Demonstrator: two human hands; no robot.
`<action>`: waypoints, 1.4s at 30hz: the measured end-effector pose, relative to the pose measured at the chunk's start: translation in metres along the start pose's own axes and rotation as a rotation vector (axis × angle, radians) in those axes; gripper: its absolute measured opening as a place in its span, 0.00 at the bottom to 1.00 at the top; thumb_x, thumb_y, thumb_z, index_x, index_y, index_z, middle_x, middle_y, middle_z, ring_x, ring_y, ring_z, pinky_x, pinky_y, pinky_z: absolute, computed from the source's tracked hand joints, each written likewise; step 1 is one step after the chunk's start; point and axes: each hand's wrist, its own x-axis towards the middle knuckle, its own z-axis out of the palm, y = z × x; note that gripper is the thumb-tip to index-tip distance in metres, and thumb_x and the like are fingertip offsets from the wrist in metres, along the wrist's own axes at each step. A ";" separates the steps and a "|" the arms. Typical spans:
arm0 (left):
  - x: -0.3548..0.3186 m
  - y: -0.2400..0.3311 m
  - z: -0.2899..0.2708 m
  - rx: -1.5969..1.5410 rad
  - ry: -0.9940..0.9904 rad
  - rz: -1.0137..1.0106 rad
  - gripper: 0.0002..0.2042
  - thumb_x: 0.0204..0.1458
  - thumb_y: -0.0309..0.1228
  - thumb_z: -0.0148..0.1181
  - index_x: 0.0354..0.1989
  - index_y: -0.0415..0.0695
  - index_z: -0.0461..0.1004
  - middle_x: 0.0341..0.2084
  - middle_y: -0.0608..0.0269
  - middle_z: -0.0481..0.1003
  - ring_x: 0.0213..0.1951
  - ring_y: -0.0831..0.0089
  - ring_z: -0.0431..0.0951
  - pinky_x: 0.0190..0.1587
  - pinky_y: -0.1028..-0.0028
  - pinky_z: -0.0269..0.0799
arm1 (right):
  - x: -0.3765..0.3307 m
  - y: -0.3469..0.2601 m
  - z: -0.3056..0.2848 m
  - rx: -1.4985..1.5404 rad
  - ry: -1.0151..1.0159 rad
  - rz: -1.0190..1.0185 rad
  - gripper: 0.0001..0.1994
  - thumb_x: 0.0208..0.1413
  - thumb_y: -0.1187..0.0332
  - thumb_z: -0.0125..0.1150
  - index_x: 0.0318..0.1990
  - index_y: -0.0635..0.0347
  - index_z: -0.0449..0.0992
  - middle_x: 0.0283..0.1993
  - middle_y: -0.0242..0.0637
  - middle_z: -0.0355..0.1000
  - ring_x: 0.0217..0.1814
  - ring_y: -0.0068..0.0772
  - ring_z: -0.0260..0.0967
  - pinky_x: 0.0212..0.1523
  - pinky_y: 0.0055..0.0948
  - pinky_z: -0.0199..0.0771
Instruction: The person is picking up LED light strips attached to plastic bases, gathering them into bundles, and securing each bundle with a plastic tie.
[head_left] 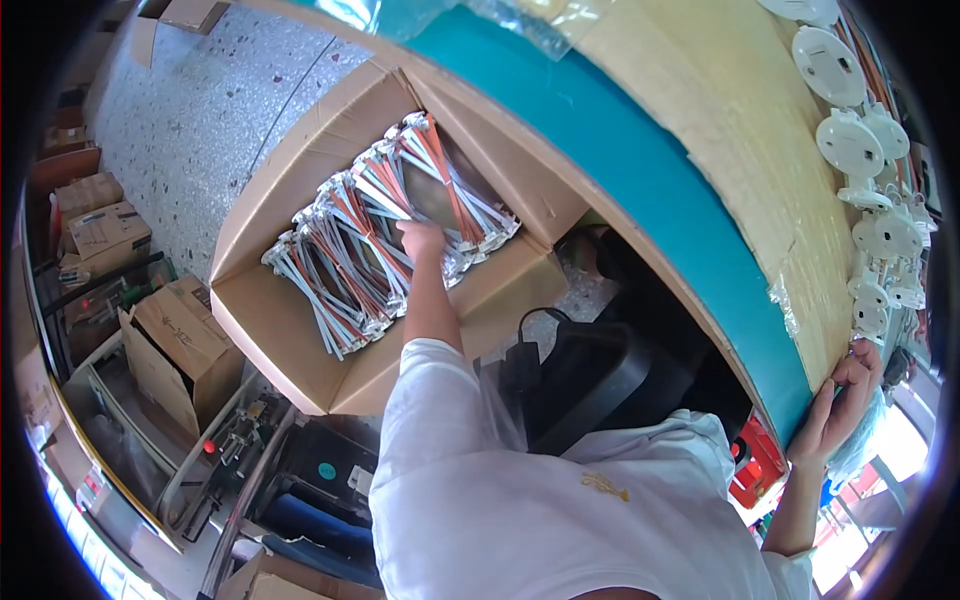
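Note:
My left hand (422, 240) reaches down into an open cardboard box (275, 352). Its fingers are curled in at a bundle of wires (462, 215), and their tips are mostly hidden. Several such bundles of white and red-brown wires lie in rows there, with pale, shiny end pieces. Far to the right, my right hand (838, 405) rests at the table's edge with its fingers bent together. What its fingertips grip is too small to make out. Just beyond them is a cluster of white round plastic fittings (850, 142) with wires.
The curved table edge has a teal surface (640, 190) partly covered by tan cardboard (720, 110). Below it stands a black object with a cable (580, 385). Further cardboard boxes (180, 340) and metal equipment (235, 440) are at the left. A red crate (757, 465) sits beneath the right side.

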 end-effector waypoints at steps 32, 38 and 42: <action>-0.126 -0.079 -0.096 0.848 -0.270 0.810 0.24 0.47 0.52 0.63 0.48 0.52 0.78 0.40 0.51 0.79 0.43 0.52 0.79 0.47 0.58 0.74 | 0.004 -0.019 -0.025 0.215 0.234 -0.078 0.08 0.45 0.73 0.64 0.29 0.60 0.69 0.43 0.43 0.65 0.39 0.41 0.65 0.41 0.34 0.69; -0.175 -0.053 -0.124 0.863 -0.263 0.796 0.23 0.46 0.51 0.63 0.46 0.49 0.78 0.38 0.50 0.79 0.42 0.51 0.79 0.46 0.57 0.74 | 0.063 -0.042 -0.099 0.304 0.273 0.087 0.10 0.52 0.67 0.62 0.24 0.64 0.75 0.22 0.42 0.72 0.24 0.42 0.71 0.32 0.37 0.72; -0.154 -0.067 -0.114 0.807 -0.240 0.835 0.23 0.46 0.50 0.63 0.44 0.48 0.78 0.37 0.49 0.79 0.42 0.49 0.79 0.46 0.56 0.74 | 0.170 -0.039 -0.085 0.071 -0.049 0.171 0.24 0.52 0.47 0.57 0.29 0.65 0.80 0.23 0.43 0.75 0.26 0.44 0.74 0.34 0.38 0.74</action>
